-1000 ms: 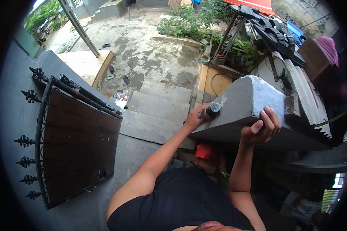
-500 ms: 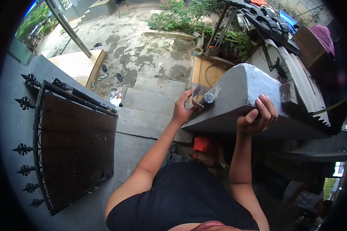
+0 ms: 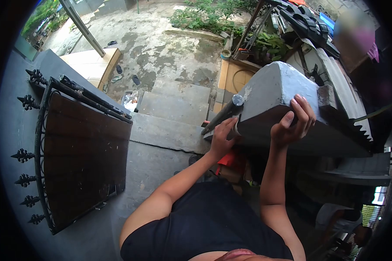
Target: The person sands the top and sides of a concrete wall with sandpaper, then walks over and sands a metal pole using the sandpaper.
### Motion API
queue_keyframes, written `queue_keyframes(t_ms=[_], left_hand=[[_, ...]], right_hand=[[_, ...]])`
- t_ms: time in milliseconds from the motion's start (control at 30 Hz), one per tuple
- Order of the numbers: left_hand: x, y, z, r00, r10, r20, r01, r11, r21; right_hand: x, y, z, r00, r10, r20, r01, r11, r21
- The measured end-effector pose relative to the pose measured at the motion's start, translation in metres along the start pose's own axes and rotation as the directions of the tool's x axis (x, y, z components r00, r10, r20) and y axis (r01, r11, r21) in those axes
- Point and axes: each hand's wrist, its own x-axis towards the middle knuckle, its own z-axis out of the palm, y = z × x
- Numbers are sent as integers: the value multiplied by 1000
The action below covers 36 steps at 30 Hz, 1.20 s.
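Note:
A grey painted wall block (image 3: 259, 98) with a whitish end face stands in front of me. My left hand (image 3: 224, 135) is low at its left side, beside a dark round metal post (image 3: 222, 116). The curved edge of a thin sheet, like sandpaper (image 3: 236, 125), shows at its fingertips; most of the sheet is hidden. My right hand (image 3: 294, 119) rests on the block's near corner, fingertips on the whitish face, thumb apart, holding nothing.
A dark gate (image 3: 87, 152) with spiked finials is at the left. Concrete steps (image 3: 174, 106) lead down to a yard with sandals and plants. Black sandals (image 3: 307, 26) lie on a ledge at upper right. Another person (image 3: 339, 217) is at lower right; a blurred patch covers the upper right.
My left hand has gone from the post's top, then holding the curved sheet off to its left, down to the post's near side. My right hand stays at the block's corner.

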Motion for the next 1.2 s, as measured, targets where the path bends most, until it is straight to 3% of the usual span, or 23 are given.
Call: queue_keyframes(t_ms=[133, 233, 300, 333, 400, 433, 500, 600, 667, 700, 767, 867, 967, 1100, 1167, 1200], left_hand=[[-1, 13, 16, 999, -45, -13, 45, 996, 81], [-7, 18, 28, 996, -88, -32, 91, 990, 107], [-10, 24, 34, 993, -119, -19, 120, 971, 209], [-10, 26, 38, 994, -108, -8, 107, 972, 207], [-12, 28, 46, 996, -28, -81, 40, 988, 149], [-12, 31, 49, 998, -20, -59, 29, 990, 141], [-6, 40, 52, 990, 28, -141, -15, 996, 90], [-1, 37, 62, 979, 25, -202, 1, 992, 127], [0, 36, 65, 962, 16, -272, 16, 993, 114], [-1, 33, 66, 961, 20, -276, 15, 992, 124], [-8, 21, 65, 967, -15, -256, 38, 996, 84], [-11, 18, 63, 971, -72, -226, 70, 997, -17], [-2, 31, 65, 948, -48, -313, 43, 999, -24], [2, 33, 70, 933, 12, -359, 2, 999, 39], [1, 32, 67, 939, 12, -344, -5, 1000, 21], [-2, 30, 65, 947, 6, -320, -5, 1000, 3]], right_hand=[[-9, -4, -26, 1000, 7, -16, -5, 989, 145], [-53, -3, -54, 983, 172, -62, -151, 955, 255], [-96, -1, -69, 946, 294, 133, -323, 867, 380], [-127, 2, -77, 852, 400, 337, -501, 810, 306], [-210, 13, -91, 544, 533, 648, -759, 642, 109], [-259, 21, -100, 360, 547, 756, -840, 542, 7], [-361, 32, -137, 157, 540, 827, -842, 510, -174], [-549, 50, -237, -286, 542, 790, -703, 442, -557], [-639, 53, -324, -617, 524, 587, -480, 341, -808], [-605, 49, -348, -900, 275, 340, -314, 134, -940], [-794, 51, -437, -859, 352, 371, -487, -339, -805], [-673, 53, -431, -841, 422, 338, -511, -417, -751], [-652, 70, -404, -768, 513, 382, -588, -330, -738], [-609, 82, -351, -694, 550, 464, -697, -353, -624], [-588, 87, -323, -573, 568, 591, -788, -185, -587], [-578, 87, -311, -572, 565, 594, -789, -181, -587]])
